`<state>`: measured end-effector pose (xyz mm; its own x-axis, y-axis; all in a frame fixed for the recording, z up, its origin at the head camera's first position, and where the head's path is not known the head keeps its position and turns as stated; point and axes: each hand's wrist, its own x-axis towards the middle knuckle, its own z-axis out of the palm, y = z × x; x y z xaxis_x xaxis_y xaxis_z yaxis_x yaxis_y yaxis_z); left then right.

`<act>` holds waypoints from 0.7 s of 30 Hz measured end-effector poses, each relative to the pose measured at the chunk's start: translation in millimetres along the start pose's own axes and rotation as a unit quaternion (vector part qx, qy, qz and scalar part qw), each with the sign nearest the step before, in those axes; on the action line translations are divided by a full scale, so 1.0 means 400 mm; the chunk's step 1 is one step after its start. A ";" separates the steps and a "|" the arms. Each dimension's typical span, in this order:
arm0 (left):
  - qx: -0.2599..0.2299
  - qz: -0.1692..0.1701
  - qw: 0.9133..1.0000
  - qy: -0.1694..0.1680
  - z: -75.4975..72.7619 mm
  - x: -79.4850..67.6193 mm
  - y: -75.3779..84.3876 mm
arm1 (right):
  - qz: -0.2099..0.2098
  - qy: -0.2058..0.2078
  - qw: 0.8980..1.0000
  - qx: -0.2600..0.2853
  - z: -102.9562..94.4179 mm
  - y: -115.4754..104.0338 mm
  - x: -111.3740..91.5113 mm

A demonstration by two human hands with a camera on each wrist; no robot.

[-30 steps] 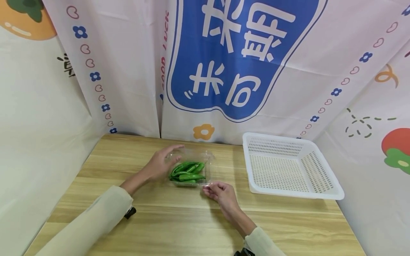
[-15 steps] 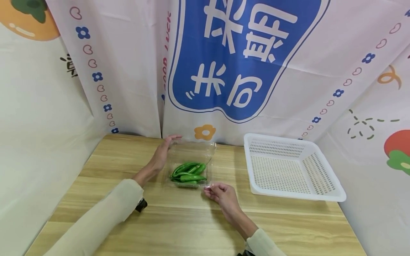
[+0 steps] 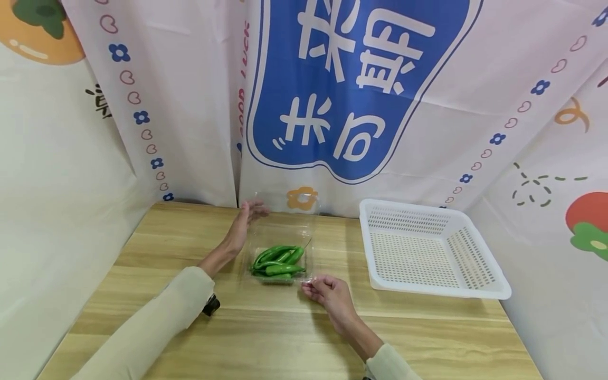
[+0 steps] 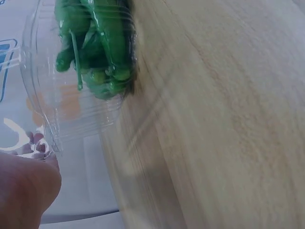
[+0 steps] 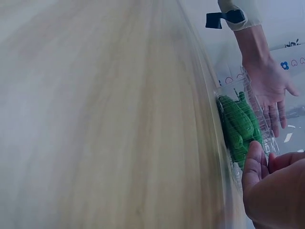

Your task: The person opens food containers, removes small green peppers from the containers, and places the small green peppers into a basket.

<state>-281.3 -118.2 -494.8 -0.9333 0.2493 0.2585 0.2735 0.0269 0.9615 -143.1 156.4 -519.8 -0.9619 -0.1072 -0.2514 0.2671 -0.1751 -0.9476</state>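
Observation:
A clear plastic clamshell box [image 3: 309, 261] sits on the table with several long green chili peppers [image 3: 280, 269] in it. Its transparent lid [image 3: 285, 224] stands raised at the far side. My left hand [image 3: 237, 227] is at the lid's left edge, fingers extended toward the back; the right wrist view shows that palm and its straight fingers. At the near right corner of the box, my right hand [image 3: 332, 301] pinches the rim between thumb and fingers. In the left wrist view, pepper stems [image 4: 76, 62] show through the box wall.
A white perforated plastic basket [image 3: 439, 291] stands to the right on the wooden table [image 3: 266, 338]. Behind the table hangs a printed cloth [image 3: 204, 132], close to the raised lid, and further cloth lines both sides.
The lid has swung up and back, away from the peppers. My left hand moved with it toward the back and its fingers straightened. The right hand stays at the box corner.

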 end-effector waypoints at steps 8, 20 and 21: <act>-0.019 -0.027 0.999 -0.009 -0.006 -0.004 -0.011 | 0.007 0.003 1.000 0.007 0.006 -0.002 -0.008; -0.017 -0.074 0.997 -0.026 0.000 0.003 -0.022 | 0.004 -0.002 1.000 0.005 0.002 -0.001 -0.021; -0.017 -0.080 0.996 -0.026 0.000 0.002 -0.023 | 0.005 -0.002 1.000 0.004 0.002 -0.001 -0.022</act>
<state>-284.5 -118.3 -503.5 -0.9508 0.2938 0.0983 0.1144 0.0380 0.9927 -134.6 156.7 -517.1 -0.9592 -0.1127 -0.2595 0.2766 -0.1811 -0.9438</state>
